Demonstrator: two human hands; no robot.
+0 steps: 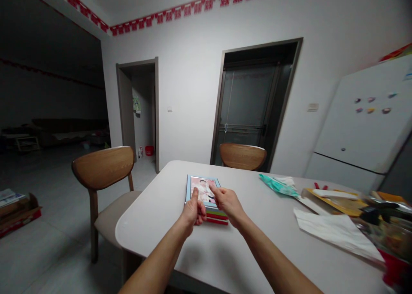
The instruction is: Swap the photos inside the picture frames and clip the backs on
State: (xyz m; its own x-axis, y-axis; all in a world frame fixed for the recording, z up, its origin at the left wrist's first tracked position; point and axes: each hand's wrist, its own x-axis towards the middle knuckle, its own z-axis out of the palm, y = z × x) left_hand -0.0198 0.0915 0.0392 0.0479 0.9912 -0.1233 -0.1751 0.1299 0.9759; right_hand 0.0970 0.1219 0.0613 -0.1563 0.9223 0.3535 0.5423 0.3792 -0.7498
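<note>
Your stack of book-like items [216, 220] has a light-blue top cover [188, 186] around a pink-and-white picture [202, 190], then green and red layers below. Your tabletop [267, 229] is off-white, the chair backrest [104, 167] wood-grained brown, the wall border [186, 10] repeating red motifs.

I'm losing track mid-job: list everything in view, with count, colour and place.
Table: one, white, centre
Stack: one, light-blue pictured top over green and red, on table
Chairs: two, brown, left of and beyond table
Packet: one, teal and white, table's right part
Flat item: one, yellow, table's right
Sheet: one, white, table's right
Clutter: uncountable, mixed, blurred, right edge
Fridge: one, white, right
Magnets: six or more, mixed, on fridge
Doorways: two, grey-framed, back wall
Switch plates: two, pale, same wall
Basin: one, red, left doorway
Box: one, red and brown, floor, left
Left hand: one, bare, stack's near left
Right hand: one, bare, stack's right
</note>
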